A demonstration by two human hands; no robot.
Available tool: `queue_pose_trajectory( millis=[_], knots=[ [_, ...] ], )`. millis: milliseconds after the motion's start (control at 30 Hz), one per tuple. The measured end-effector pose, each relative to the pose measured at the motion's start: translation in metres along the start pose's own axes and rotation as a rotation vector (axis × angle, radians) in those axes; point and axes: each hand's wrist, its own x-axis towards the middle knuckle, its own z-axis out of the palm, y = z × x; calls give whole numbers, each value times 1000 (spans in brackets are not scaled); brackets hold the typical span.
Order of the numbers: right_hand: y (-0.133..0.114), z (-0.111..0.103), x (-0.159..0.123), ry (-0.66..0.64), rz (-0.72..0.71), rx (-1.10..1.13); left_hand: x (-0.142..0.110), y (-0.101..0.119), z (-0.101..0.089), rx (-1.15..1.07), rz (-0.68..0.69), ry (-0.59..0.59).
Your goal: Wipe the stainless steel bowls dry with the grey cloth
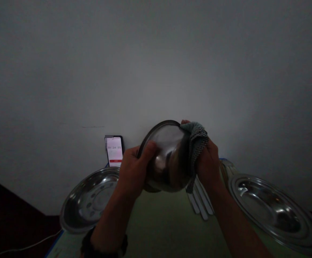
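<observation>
Bowl: shiny metal bowl (169,154), tilted — we've got it up over mid tabletop (169,229).
L hand: our L hand (133,173) grips its L rim, thumb on metal.
R hand: our R hand (209,165) presses checked cloth (198,138) to its R side.
Basin: metal basin (74,206), tabletop's L edge; phone (115,149) behind, nr far edge.
Dish: metal dish (268,211), R edge.

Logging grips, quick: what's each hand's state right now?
Left hand: closed on the shiny, round, silver metal bowl, thumb on its surface.
Right hand: closed on the grey-green, textured fabric cloth, held against the bowl.
</observation>
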Motion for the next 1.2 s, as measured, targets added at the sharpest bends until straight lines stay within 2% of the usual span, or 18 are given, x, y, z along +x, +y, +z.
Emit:
queue_pose_trajectory(
  millis=[67,133,233,333,467,567,767,900,1000,1100,1200],
  knots=[
    [7,0,1,-16,18,7,5,0,3,-205,-149,189],
    [10,1,1,-52,44,-8,10,1,6,-427,-269,300],
    [7,8,-2,-66,18,-75,16,3,10,-691,-319,300],
    [3,17,-9,-65,-71,-185,18,4,11,-825,-322,316],
    [2,30,-19,-20,-175,-375,19,0,13,-860,-397,323],
    [2,37,-26,11,-254,-512,20,-2,16,-892,-404,317],
    [6,51,-40,-113,-357,-685,13,-1,28,-891,-426,308],
    [10,51,-40,-138,-384,-676,5,2,33,-858,-401,264],
    [12,46,-37,-131,-401,-639,3,5,32,-837,-315,269],
    [15,43,-37,-83,-348,-564,4,7,29,-868,-243,264],
    [18,42,-38,-35,-271,-454,6,8,26,-932,-190,197]
  ],
)
